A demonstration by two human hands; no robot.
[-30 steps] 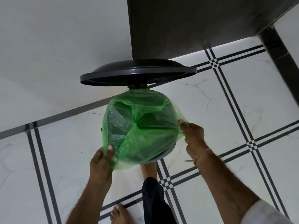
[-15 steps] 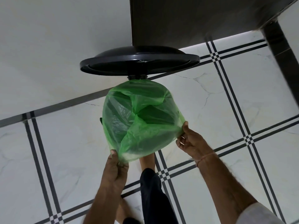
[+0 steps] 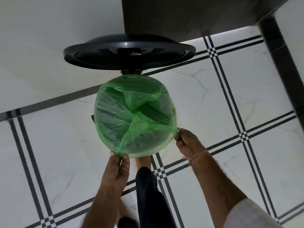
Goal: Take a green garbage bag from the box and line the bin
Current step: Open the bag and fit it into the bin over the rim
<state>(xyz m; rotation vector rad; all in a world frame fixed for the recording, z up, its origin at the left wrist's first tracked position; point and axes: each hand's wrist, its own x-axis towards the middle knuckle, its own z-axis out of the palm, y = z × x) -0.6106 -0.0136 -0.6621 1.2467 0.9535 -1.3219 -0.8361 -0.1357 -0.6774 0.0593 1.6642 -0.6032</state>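
A translucent green garbage bag (image 3: 131,116) is stretched over the round mouth of a dark pedal bin, covering almost all of it. The bin's black lid (image 3: 128,54) stands raised behind the opening. Only a small dark part of the bin (image 3: 93,118) shows at the bag's left edge. My left hand (image 3: 117,170) pinches the bag's hem at the near edge of the rim. My right hand (image 3: 187,142) pinches the hem at the near right side. The bag sags in folds inside the bin.
White marble floor tiles with black double lines (image 3: 230,99) surround the bin. A white wall (image 3: 49,38) rises behind it, and a dark cabinet (image 3: 189,15) with a black leg (image 3: 283,66) stands at the back right. My foot and dark trouser leg (image 3: 148,186) are right below the bin.
Both hands have drawn the bag's hem down over the near rim, so the bag covers the opening more fully. The left hand shifted right, toward the bin's near edge.
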